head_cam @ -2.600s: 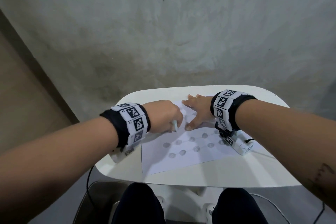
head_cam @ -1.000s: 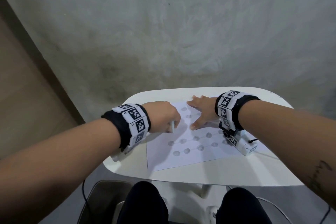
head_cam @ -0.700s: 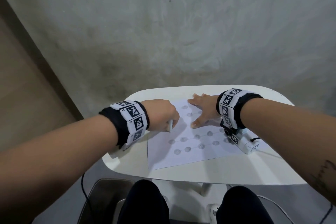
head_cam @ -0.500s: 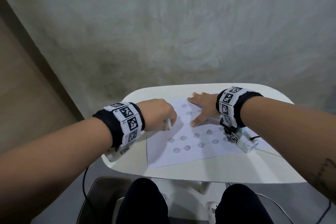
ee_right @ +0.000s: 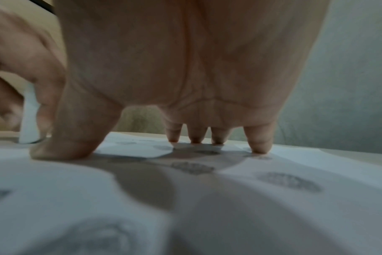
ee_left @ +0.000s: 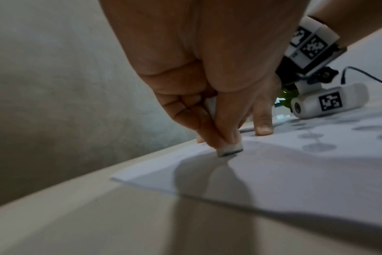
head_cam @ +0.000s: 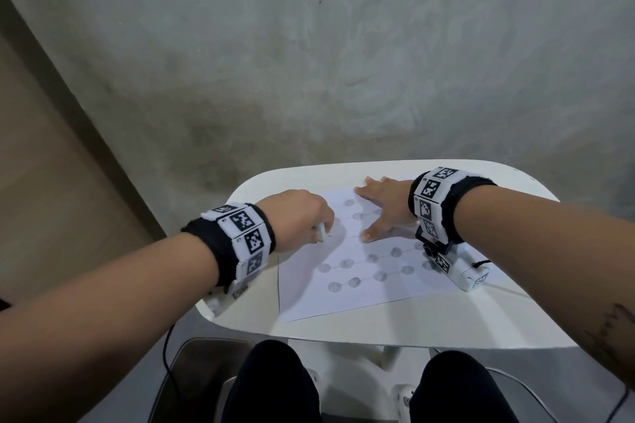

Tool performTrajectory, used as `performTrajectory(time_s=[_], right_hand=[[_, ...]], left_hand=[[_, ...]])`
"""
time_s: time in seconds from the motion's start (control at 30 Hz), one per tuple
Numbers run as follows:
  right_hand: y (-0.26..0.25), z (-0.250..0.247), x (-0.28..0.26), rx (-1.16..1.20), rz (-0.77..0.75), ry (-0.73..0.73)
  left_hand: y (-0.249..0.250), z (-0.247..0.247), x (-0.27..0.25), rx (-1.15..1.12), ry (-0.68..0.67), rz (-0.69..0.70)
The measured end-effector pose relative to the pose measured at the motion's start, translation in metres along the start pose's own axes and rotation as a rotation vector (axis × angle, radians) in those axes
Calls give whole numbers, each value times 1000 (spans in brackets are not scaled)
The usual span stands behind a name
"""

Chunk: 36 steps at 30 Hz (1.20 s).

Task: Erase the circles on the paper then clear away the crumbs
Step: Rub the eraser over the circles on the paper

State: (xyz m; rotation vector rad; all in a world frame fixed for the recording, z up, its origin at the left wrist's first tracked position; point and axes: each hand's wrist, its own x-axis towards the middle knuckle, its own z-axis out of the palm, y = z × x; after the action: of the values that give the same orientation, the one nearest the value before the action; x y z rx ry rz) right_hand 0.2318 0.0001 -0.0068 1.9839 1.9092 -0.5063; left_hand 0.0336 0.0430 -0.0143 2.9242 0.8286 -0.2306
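A person sits at a small white tabletop (head_cam: 481, 323) with a sheet of paper (head_cam: 360, 288) lying flat on it. The left hand (head_cam: 299, 216) has its grip closed around a small white eraser (ee_left: 229, 148), pinched upright between thumb and fingers. The eraser's dark-smudged bottom end touches the paper near the sheet's left edge, toward the far corner. The right hand (head_cam: 385, 206) lies spread on the far part of the paper, its grip released; the straight fingers (ee_right: 260, 139) and thumb press the sheet down with their tips. Grey pencilled circles (head_cam: 379, 275), joined by thin lines, run in rows across the middle and near part of the sheet; a few more sit beside and under the right hand. Both wrists wear black bands with black-and-white markers, and the right wrist's white camera (head_cam: 464, 271) rests on the paper's right side. A few dark crumbs (head_cam: 328, 236) lie just beside the eraser.
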Motion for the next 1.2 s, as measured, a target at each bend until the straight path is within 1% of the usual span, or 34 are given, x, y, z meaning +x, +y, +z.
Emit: performTrajectory(time_s=[0.03, 0.1, 0.17, 0.23, 0.37, 0.5, 0.63, 0.77, 0.83, 0.93, 1.0, 1.1, 1.13, 1.2], right_hand=[[1, 0, 0, 2, 1, 1], [0, 1, 0, -4, -1, -2], [0, 1, 0, -12, -5, 3], [1, 1, 0, -9, -5, 6], [1, 5, -6, -69, -26, 39], [3, 16, -12, -86, -23, -21], [4, 14, -9, -72, 1, -17], [7, 10, -8, -33, 13, -4], [8, 9, -7, -9, 10, 0], [7, 9, -5, 4, 5, -3], [7, 10, -4, 1, 6, -3], [7, 9, -4, -2, 11, -7], [6, 9, -5, 3, 11, -10], [6, 8, -5, -1, 12, -15]], left_hand=[[-2, 2, -2, -23, 7, -2], [-6, 2, -8, -44, -36, -14], [-6, -2, -9, -6, -88, -20], [-3, -4, -5, 31, -111, -18], [-1, -2, -6, 54, -105, -18], [-2, -6, -4, 52, -102, -20], [3, -10, 11, 17, -1, -4], [3, -4, 15, -10, 43, 4], [-2, -5, 10, -21, 15, 8], [-5, -12, 11, -5, -75, 10], [2, -14, 16, 21, -59, 28], [7, -6, 15, 19, 17, 57], [5, -3, 11, 9, 17, 55], [-1, -4, 2, -5, -31, 34]])
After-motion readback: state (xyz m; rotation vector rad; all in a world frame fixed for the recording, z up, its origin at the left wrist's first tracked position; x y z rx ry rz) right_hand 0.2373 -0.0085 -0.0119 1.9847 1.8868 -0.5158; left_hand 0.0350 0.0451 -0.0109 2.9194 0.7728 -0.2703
